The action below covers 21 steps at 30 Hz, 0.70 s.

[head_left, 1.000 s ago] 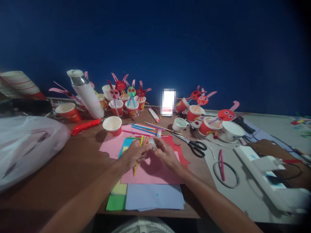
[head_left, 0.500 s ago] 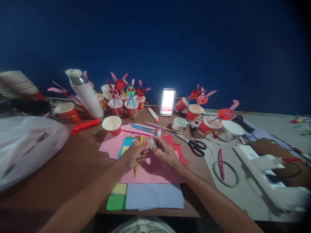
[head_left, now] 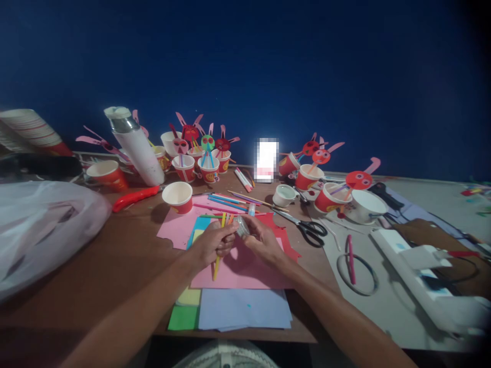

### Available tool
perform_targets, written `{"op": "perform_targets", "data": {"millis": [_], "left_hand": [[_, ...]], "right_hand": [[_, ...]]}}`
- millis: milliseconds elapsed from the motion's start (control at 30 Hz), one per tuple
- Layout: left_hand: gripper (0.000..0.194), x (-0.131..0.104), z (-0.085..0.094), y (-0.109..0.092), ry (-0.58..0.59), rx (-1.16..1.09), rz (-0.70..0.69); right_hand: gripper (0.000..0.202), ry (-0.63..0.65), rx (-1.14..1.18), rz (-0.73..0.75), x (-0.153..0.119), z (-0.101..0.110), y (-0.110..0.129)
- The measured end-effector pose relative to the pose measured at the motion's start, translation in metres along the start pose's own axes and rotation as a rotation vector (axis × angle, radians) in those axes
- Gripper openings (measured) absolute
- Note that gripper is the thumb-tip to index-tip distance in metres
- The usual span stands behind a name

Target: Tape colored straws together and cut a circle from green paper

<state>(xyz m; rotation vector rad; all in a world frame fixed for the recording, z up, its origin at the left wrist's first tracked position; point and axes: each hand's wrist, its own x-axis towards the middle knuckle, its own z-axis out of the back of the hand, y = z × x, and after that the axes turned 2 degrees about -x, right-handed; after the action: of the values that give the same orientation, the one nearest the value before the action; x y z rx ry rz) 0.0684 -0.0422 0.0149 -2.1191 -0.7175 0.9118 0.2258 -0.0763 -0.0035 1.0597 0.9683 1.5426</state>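
My left hand (head_left: 218, 244) is closed over the pink paper, its thumb and fingertip pinched beside a small clear roll that looks like sticky tape (head_left: 241, 227). A narrow yellow strip (head_left: 217, 268) runs through the curled left fingers, its ends showing above and below. Short orange strips (head_left: 230, 219) show just above that hand, partly hidden by it. My right hand (head_left: 263, 242) grips the clear roll between thumb and fingers. Beneath both hands lies a sheet of pink paper (head_left: 245, 273), on a stack with pale blue paper (head_left: 245, 312) and green paper (head_left: 183, 318).
Black-handled scissors (head_left: 312, 232) and coloured pencils (head_left: 226, 202) lie beyond the hands. Red paper cups (head_left: 184, 168) with rabbit-faced figures stand along the back. A white flask (head_left: 136, 148) leans at left, near a plastic bag (head_left: 46, 230). A power strip (head_left: 410, 276) lies at right.
The whole view has shifted very slightly. The clear roll is tilted a little differently and shows more between my fingers; both hands stay in nearly the same place.
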Motion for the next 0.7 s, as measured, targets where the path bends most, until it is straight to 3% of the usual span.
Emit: {"op": "perform_targets", "data": {"millis": [567,700], "left_hand": [[0.032,-0.002,-0.012,0.006,-0.01,-0.022,-0.036],[0.034,-0.004,-0.015,0.004,-0.005,-0.074,-0.072]], "right_hand": [[0.056,-0.01,-0.103,-0.018,0.0,0.002,-0.001],[0.051,-0.013,-0.068,0.032,0.0,0.002,0.002]]}}
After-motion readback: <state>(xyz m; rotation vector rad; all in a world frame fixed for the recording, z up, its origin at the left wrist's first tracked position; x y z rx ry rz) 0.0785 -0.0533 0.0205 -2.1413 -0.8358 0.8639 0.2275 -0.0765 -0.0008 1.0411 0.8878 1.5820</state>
